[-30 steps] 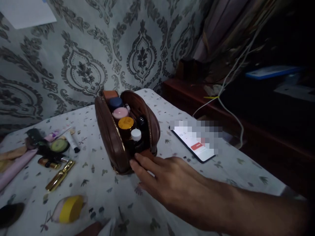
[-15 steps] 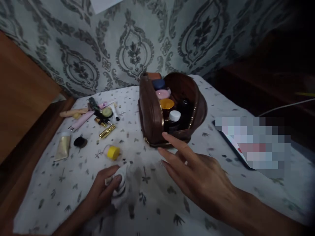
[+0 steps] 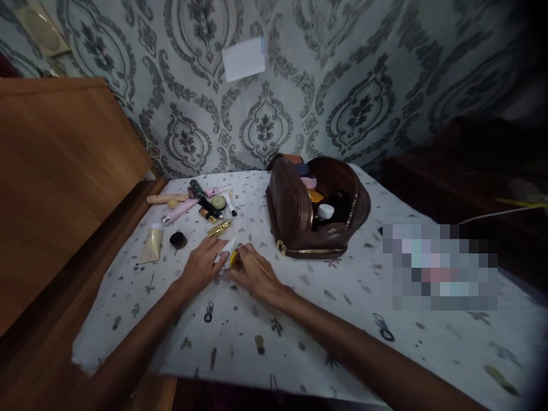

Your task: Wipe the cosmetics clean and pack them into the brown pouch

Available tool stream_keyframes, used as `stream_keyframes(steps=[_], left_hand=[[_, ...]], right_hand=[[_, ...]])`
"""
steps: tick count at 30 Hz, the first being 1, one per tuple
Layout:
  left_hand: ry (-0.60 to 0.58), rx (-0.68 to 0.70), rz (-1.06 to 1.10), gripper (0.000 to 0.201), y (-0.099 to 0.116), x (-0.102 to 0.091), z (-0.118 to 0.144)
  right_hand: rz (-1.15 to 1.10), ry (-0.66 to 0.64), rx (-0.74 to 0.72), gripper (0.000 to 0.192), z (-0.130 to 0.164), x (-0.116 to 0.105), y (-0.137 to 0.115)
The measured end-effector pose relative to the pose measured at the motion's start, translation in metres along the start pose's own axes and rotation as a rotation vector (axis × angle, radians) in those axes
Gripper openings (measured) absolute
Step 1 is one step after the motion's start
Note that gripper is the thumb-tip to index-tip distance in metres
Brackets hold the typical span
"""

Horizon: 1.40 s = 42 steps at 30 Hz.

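Both hands, left hand [image 3: 204, 267] and right hand [image 3: 252, 273], close on a yellow-capped jar [image 3: 232, 258]; brown pouch [image 3: 317, 208] part-filled, cosmetics [image 3: 201, 205] remain outside

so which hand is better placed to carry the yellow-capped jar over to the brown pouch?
Right, probably. The right hand rests on the yellow-capped jar on the side toward the brown pouch; the left hand lies on the far side.

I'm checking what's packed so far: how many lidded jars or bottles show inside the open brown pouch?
4: a dark-blue lid at the back, a pink lid next, an orange lid after it, and a white cap nearest the front. The dark interior of the brown pouch may hide more.
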<state>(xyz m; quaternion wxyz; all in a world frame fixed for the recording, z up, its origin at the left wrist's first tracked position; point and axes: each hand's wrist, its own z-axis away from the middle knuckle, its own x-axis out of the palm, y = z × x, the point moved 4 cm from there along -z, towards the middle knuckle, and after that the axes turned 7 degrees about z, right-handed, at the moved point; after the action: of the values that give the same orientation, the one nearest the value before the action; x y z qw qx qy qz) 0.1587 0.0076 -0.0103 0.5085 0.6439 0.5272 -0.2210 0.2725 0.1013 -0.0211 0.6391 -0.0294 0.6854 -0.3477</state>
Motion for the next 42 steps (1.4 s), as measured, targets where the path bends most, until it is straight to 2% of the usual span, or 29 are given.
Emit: stream_keyframes(steps=[3,6,9,12,16,19,23,26,29,34,38,42], left_hand=[[-0.01,0.059,-0.037,0.03,0.001,0.009,0.002],[0.018,0.002,-0.022,0.028,0.001,0.014,-0.001],[0.06,-0.121,0.157,0.026,-0.003,0.017,-0.007],[0.098,-0.189,0.335,0.026,-0.007,0.017,-0.01],[0.127,-0.258,0.483,0.031,-0.016,0.018,-0.011],[0.13,-0.355,0.635,0.034,-0.024,0.02,-0.009],[0.032,-0.476,0.877,0.039,-0.03,0.025,-0.004],[-0.007,-0.575,1.041,0.042,-0.03,0.026,0.002],[0.029,-0.676,1.189,0.047,-0.028,0.028,0.004],[0.048,-0.787,1.339,0.061,-0.02,0.037,0.004],[0.052,-0.792,1.351,0.065,-0.014,0.041,0.005],[0.127,-0.739,1.283,0.065,-0.012,0.039,0.011]], right_hand=[[0.053,0.07,0.056,0.02,-0.005,0.01,-0.001],[0.095,0.101,0.047,0.021,-0.005,0.014,0.0],[0.11,0.124,0.022,0.02,-0.003,0.015,-0.001],[0.104,0.154,-0.022,0.021,-0.001,0.015,-0.004],[0.078,0.196,-0.139,0.029,0.004,0.017,-0.007],[0.066,0.196,-0.281,0.04,0.007,0.021,-0.007],[-0.007,0.199,-0.495,0.05,0.012,0.025,-0.003],[-0.132,0.24,-0.576,0.049,0.014,0.026,0.001],[-0.301,0.315,-0.558,0.043,0.014,0.023,0.004],[-0.446,0.402,-0.377,0.041,0.008,0.018,0.01],[-0.429,0.465,-0.346,0.039,0.008,0.014,0.011],[-0.397,0.497,-0.347,0.039,0.011,0.013,0.01]])
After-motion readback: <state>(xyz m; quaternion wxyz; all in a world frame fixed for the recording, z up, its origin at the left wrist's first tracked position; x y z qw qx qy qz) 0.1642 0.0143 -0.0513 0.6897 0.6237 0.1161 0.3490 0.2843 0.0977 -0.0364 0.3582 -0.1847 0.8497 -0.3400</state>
